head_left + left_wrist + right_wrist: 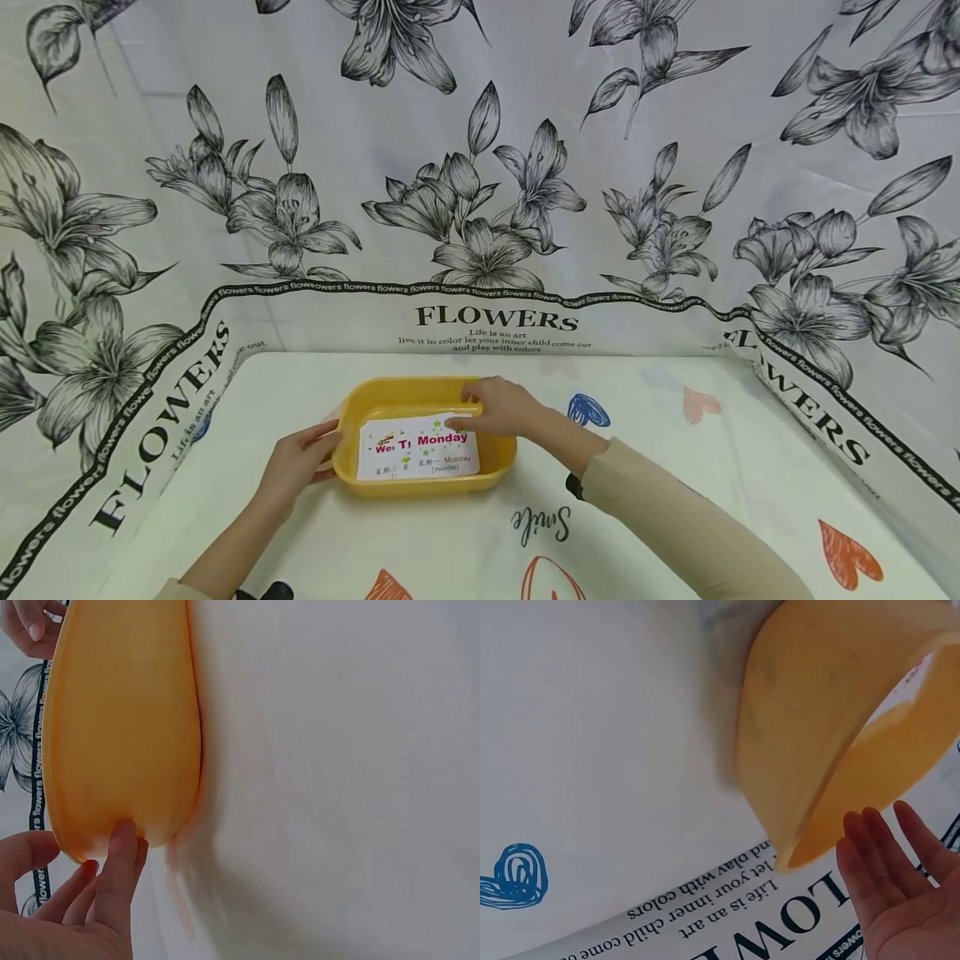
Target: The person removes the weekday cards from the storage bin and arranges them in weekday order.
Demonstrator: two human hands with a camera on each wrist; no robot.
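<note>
A yellow plastic basin (423, 490) sits on the table, and cards overlap inside it. The top card (457, 457) reads "Monday"; parts of two others show to its left, one starting "We", one "T". My left hand (296, 462) holds the basin's left end. In the left wrist view, its thumb is at the rim and its fingers (116, 862) lie against the outer wall. My right hand (506, 408) reaches over the basin's far right rim, fingers above the cards' upper right. The right wrist view shows this hand (907, 907) with fingers extended beside the basin's opening.
A white tablecloth (645, 517) printed with hearts and "Smile" covers the table. Behind and at both sides hangs a white curtain (330, 321) with black lilies and a "FLOWERS" border. A dark object (277, 590) shows at the bottom edge near my left sleeve.
</note>
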